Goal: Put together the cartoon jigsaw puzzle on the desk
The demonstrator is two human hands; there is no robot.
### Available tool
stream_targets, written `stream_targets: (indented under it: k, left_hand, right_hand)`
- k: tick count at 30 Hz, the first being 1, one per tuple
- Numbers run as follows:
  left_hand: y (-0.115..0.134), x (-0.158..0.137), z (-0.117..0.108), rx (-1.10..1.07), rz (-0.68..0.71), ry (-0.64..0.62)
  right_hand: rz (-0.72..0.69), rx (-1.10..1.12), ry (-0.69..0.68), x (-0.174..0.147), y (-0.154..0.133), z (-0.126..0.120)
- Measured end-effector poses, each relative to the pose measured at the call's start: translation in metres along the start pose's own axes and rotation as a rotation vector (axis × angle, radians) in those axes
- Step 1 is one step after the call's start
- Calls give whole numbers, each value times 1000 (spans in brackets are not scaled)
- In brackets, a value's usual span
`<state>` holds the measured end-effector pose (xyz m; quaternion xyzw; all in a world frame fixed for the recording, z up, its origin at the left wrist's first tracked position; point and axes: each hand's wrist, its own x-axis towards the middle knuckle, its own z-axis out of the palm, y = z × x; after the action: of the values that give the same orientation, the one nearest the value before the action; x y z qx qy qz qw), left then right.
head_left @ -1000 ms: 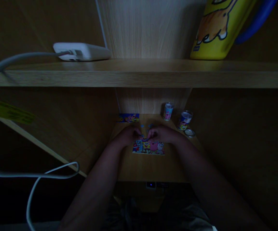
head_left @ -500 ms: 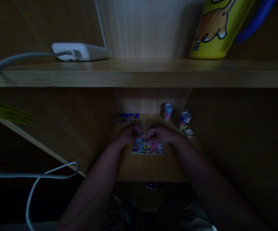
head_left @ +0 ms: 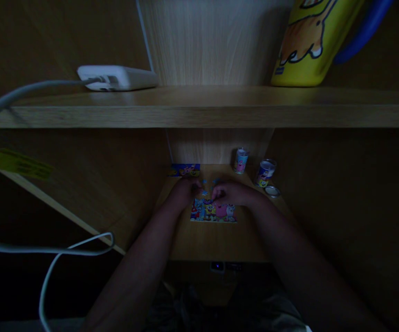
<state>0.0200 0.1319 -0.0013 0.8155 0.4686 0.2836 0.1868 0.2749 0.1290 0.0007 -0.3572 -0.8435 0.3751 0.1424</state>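
Observation:
A cartoon jigsaw puzzle (head_left: 213, 213), largely joined, lies on the wooden desktop between my forearms. My right hand (head_left: 229, 192) is over its upper right part, with fingers pinched near the top edge on what looks like a small puzzle piece, mostly hidden. Just above the puzzle's upper left side is my left hand (head_left: 186, 190). Its thumb and index finger look slightly apart, with nothing visible between them. A loose light-blue puzzle piece (head_left: 205, 192) rests by those fingertips. More loose pieces (head_left: 216, 180) are scattered farther back. The dim light blurs finger detail.
A printed picture card (head_left: 185, 170) lies at the back left. Two cartoon-printed cans (head_left: 241, 161) (head_left: 265, 173) stand at the right, beside a round lid (head_left: 272, 191). A shelf (head_left: 199, 115) overhead carries a white charger (head_left: 118, 77) with a cable and a yellow mug (head_left: 303, 50).
My left hand has drawn back slightly to the left, and a light-blue piece now shows on the desk by its fingertips. My right hand stays at the puzzle's top edge.

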Motion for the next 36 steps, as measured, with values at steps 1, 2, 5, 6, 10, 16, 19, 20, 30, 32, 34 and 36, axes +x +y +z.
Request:
stream_targets:
  k: [1,2,5,6,10,16,19,20,30,32,34,36]
  left_hand:
    - [1,0,0,-1,3,-4]
    - [1,-1,0,-3,7,-15]
    - [2,-2,-1,-5,7,-45]
    - [2,-3,-2,-2,2,-49]
    - [2,-3,-4,17,-15,-43]
    - [3,-4,-7,30,-22,-5]
    - [-1,-5,-8,24,-47,39]
    - [-2,-5,-8,19,-52,45]
    - [0,-5,-3,0,8,-8]
    - [1,-6,-4,16,3,-6]
    - [2,-6,-5,21,-3,-26]
    - [1,-7,-6,25,-17,-50]
  right_hand:
    - [-1,-5,9,0,0,0]
    - [-5,-9,25,-1,-1,-1]
    - [-26,-15,77,-2,-1,-2]
    - [-35,-21,93,-2,-1,-2]
    - [-59,-67,138,-3,-2,-3]
    - [-62,-114,166,-3,-4,-4]
    - [-87,-150,187,-3,-6,-5]
    - [-92,-159,202,-3,-7,-5]
    - [-8,-200,367,-8,-14,-10]
    - [2,-224,373,-8,-14,-11]
    - [14,-256,373,-8,-13,-12]
    - [24,-285,368,-9,-13,-12]
